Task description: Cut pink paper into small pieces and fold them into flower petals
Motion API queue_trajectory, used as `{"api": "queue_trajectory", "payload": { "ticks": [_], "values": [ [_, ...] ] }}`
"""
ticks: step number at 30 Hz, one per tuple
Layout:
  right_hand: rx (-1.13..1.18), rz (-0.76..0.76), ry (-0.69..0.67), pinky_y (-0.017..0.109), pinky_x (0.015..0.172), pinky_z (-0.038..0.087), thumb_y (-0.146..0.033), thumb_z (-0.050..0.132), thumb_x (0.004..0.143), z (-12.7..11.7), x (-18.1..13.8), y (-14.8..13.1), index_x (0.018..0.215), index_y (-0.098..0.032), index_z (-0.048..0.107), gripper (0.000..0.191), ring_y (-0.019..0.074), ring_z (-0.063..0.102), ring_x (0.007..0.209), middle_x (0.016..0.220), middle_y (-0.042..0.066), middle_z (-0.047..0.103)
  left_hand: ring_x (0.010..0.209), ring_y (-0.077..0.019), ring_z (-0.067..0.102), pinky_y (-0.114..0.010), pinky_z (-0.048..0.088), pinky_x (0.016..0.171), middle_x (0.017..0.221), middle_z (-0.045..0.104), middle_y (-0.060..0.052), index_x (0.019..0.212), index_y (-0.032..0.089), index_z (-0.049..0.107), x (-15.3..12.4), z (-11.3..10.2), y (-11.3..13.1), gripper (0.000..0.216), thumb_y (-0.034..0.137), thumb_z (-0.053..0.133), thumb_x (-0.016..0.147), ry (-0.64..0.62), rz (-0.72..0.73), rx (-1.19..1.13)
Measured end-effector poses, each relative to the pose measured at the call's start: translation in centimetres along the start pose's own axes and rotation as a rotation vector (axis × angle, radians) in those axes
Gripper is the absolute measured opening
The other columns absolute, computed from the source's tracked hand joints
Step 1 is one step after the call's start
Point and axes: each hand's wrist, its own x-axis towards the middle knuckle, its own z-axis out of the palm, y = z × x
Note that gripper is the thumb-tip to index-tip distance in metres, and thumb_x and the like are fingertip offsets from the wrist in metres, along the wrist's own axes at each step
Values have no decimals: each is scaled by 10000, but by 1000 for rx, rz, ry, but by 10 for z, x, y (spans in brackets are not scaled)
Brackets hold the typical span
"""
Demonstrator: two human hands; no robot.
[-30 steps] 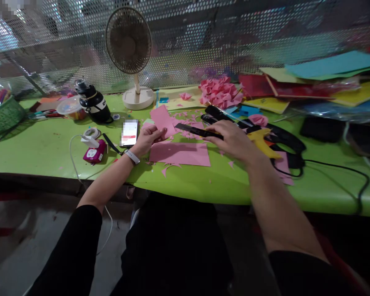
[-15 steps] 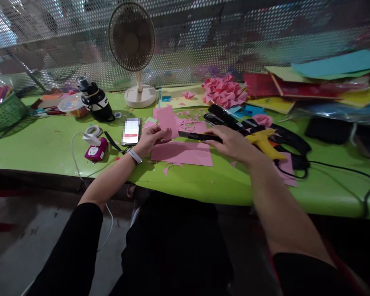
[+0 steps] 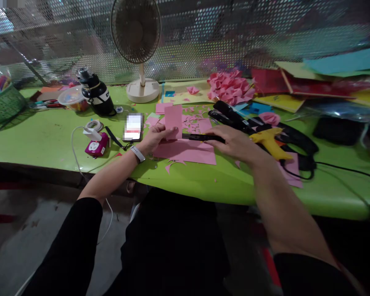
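Note:
Between the thumb and fingers of my left hand [image 3: 156,138] is a small pink sheet of paper [image 3: 174,119], held up off the table. My right hand [image 3: 231,142] grips a black box cutter [image 3: 199,137], its tip at the lower right edge of that sheet. A larger pink sheet [image 3: 188,152] lies flat beneath both hands. Small pink paper scraps [image 3: 193,123] are scattered just behind the cutter. A white watch band circles my left wrist.
A yellow glue gun [image 3: 269,142], its black cord and black scissors [image 3: 228,116] lie to the right. Folded pink paper pieces [image 3: 231,87] are heaped behind. A phone [image 3: 132,126], purple power adapter [image 3: 96,146], black bottle [image 3: 97,94] and fan [image 3: 142,90] stand left.
The cutter has come closer to the small pink sheet, its tip now at the lower edge. The sheet is held more upright. The whole view has shifted slightly.

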Motion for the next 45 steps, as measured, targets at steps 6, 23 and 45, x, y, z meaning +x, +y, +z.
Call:
{"api": "queue_trajectory", "payload": {
  "ticks": [6,23,45],
  "values": [
    [-10,-4,-8,523,1038,490,-405,494,945,0,1,-5,1180,-283,678,322,331,629,1170,1195,113,712,803,-134,670,-320,576,810,815,728,-40,756,157,708,2,0,-4,363,448,909,672,-52,45,1],
    [46,-55,55,527,986,519,-425,523,955,8,0,0,1162,-278,680,298,335,652,1116,1152,111,721,798,-113,668,-290,560,800,872,745,-30,871,161,747,3,0,-8,323,406,888,715,-6,59,-33],
    [60,-201,113,509,908,557,-395,592,955,26,3,6,1144,-259,703,258,325,691,1046,1125,124,745,730,-102,609,-276,520,715,830,718,-27,843,180,754,3,3,-11,254,388,861,744,41,61,-77]
  ]
}}
